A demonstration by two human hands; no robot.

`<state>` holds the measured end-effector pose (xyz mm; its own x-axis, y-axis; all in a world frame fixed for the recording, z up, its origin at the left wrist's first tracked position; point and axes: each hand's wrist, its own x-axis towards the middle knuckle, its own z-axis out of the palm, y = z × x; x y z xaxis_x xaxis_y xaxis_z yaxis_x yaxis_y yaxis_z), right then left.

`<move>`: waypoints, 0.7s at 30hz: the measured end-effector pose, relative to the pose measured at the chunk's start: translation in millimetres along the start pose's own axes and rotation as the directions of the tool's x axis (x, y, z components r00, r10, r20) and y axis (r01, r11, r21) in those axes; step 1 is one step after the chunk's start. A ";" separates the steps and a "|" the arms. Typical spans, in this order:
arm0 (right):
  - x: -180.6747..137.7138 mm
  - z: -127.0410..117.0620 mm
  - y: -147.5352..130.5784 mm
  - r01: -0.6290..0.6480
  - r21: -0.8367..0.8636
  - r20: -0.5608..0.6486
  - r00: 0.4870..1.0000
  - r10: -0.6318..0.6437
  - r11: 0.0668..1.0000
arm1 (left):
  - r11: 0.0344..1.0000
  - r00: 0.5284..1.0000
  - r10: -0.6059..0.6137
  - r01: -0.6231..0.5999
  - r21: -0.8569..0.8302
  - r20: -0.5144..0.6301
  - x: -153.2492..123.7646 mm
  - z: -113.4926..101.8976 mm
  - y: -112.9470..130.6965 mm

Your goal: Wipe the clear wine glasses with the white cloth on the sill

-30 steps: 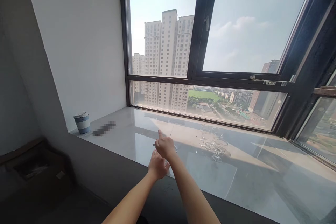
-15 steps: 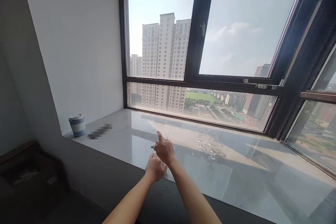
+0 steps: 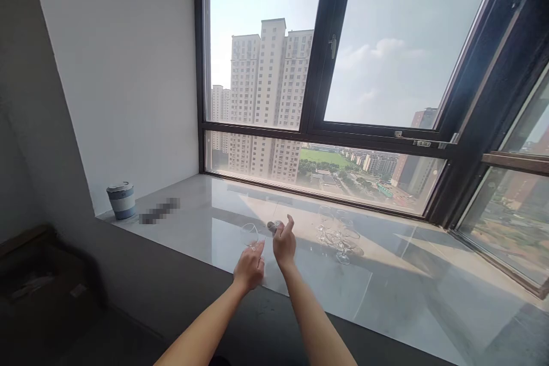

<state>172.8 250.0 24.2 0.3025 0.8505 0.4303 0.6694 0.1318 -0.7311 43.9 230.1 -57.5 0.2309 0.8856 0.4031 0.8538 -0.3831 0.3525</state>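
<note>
My left hand [image 3: 249, 267] is closed around the lower part of a clear stemmed glass [image 3: 250, 236], whose bowl shows above the fingers. My fingers hide its stem and foot. Beside it, my right hand [image 3: 285, 243] grips a small greyish wad [image 3: 273, 227], perhaps cloth, with one finger pointing up. The wad is apart from the glass. To the right, several more clear stemmed glasses [image 3: 343, 246] stand close together on the glossy windowsill [image 3: 193, 240].
A blue-and-white paper cup [image 3: 122, 201] with a lid stands at the sill's left end. Next to it lies a blurred-out object [image 3: 159, 211]. A dark-framed window [image 3: 377, 138] rises behind the sill. The sill's front edge runs under my forearms.
My hands have come apart: the right one moved right with the wad, away from the glass. The left one moved slightly up, and the glass bowl now shows.
</note>
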 end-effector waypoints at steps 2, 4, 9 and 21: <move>-11.3 10.0 16.1 -0.068 0.017 0.104 0.992 0.066 0.998 | 0.999 1.000 0.010 -0.011 -0.051 -0.026 0.2 -0.9 -1.1; -23.2 22.5 25.9 -0.088 0.043 0.186 0.979 0.078 0.995 | 0.996 0.999 -0.003 0.000 -0.089 -0.041 -0.1 -3.8 0.0; -32.8 40.7 22.3 -0.106 0.059 0.258 0.962 0.088 0.993 | 0.985 0.992 -0.122 0.120 -0.126 -0.010 -1.1 -10.8 4.7; -27.4 -33.7 14.8 0.279 -0.169 0.173 0.953 -0.250 0.945 | 0.997 0.992 -0.072 0.068 -0.040 -0.107 1.5 8.5 -5.4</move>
<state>197.2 211.4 19.4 0.0033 0.8656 0.5007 0.8320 0.2753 -0.4816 43.6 235.7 -66.0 0.1175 0.8777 0.4646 0.8481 -0.3321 0.4128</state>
